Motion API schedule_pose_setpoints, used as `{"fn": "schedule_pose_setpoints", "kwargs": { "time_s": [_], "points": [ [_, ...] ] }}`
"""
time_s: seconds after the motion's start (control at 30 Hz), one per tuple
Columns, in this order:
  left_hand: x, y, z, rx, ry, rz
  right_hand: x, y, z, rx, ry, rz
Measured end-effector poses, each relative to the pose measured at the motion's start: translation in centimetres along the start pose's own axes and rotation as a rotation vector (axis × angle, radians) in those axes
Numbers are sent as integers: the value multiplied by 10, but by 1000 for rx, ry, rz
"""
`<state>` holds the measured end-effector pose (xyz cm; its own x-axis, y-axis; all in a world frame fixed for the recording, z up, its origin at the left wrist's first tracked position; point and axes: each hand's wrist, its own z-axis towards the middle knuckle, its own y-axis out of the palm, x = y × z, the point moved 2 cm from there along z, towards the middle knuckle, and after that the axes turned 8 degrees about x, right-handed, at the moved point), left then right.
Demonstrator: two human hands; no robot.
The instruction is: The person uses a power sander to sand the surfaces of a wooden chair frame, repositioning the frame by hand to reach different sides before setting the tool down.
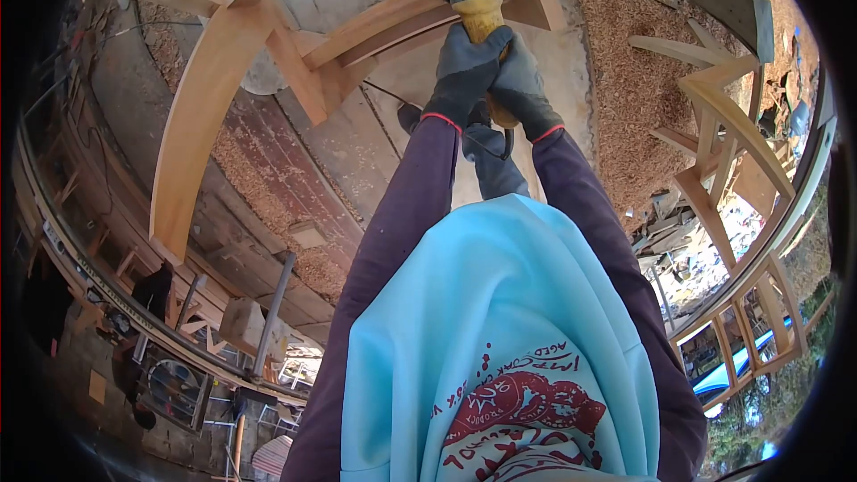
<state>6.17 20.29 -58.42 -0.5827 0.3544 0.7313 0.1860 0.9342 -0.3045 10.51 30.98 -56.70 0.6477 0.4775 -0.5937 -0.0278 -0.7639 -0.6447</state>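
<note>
Both of my hands wear dark grey work gloves with red cuffs. My left hand is closed round the yellow body of an angle grinder, just behind its metal head. Wrapped further back on the same tool is my right hand, pressed against the left. The grinder's round dark disc end lies at the curved wooden rail of a wooden frame; whether it touches cannot be made out. A cord hangs below the grip.
A long curved wooden leg rises at the left. Wood shavings cover the ground at the right, near another wooden frame. A block and metal bars stand lower left. My boots are below my hands.
</note>
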Motion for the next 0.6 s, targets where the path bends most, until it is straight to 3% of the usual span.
{"fn": "schedule_pose_setpoints", "kwargs": {
  "time_s": [0.17, 0.23, 0.37, 0.6],
  "points": [
    [-18, -51, -13, 72, -36, -135, -32, 30, -24, -114, -11, 3],
    [-30, -71, -19, 112, -78, -225, -44, 45, -34, -220, -98, 9],
    [-52, -93, -18, 207, -124, -318, -50, 68, -42, -232, -205, 60],
    [-25, -39, -9, 120, -54, -185, -21, 32, -22, -140, -68, 34]
  ]
}}
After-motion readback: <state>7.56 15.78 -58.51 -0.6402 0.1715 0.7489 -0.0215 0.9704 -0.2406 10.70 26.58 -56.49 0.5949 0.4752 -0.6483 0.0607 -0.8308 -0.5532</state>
